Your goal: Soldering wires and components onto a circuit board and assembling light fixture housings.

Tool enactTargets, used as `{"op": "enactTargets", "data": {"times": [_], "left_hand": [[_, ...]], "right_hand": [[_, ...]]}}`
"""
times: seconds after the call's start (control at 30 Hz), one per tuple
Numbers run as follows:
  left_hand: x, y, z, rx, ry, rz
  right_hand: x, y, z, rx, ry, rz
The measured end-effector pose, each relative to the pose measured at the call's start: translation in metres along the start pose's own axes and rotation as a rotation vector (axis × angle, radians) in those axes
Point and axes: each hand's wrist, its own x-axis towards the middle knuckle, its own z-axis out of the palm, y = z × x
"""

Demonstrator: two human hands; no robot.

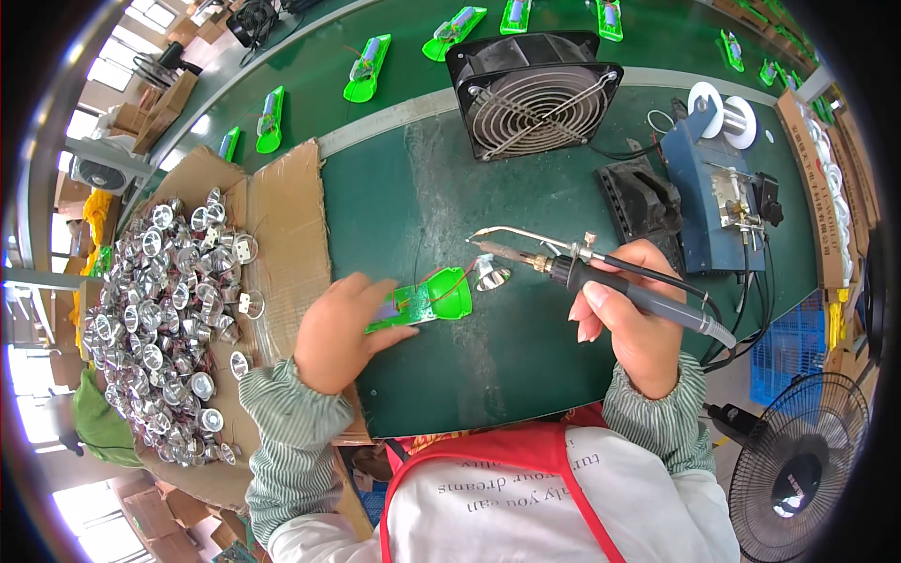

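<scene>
My left hand (336,330) grips a bright green plastic lamp housing (451,295) on the green bench top, with fingers along one edge and thumb along the other. Part of a circuit board and a purplish cylinder show in it beneath my fingers. Thin red wires lead from the housing to a small silver reflector cup (492,275) beside its right end. Closed around a soldering iron (648,300), my right hand (631,314) holds its tip above the reflector, apart from the housing. A thin curved solder-feed tube (531,236) runs along the iron, ending close to the tip.
A cardboard box (286,220) heaped with silver reflector cups (155,319) stands at left. Ahead sit a black fan (537,108), a black stand (640,202) and a blue solder feeder (706,188) with spools. Green housings (367,68) lie on the far belt. Another fan (798,469) is at lower right.
</scene>
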Motion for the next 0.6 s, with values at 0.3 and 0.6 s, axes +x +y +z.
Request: {"op": "enactTargets", "data": {"times": [0.3,0.6], "left_hand": [[-0.007,0.008,0.025,-0.849,0.171,-0.399],[-0.009,0.008,0.031,-0.518,0.241,-0.193]], "right_hand": [[0.0,0.02,0.022,-0.081,-0.123,0.115],[0.003,0.034,0.033,-0.086,-0.173,0.166]]}}
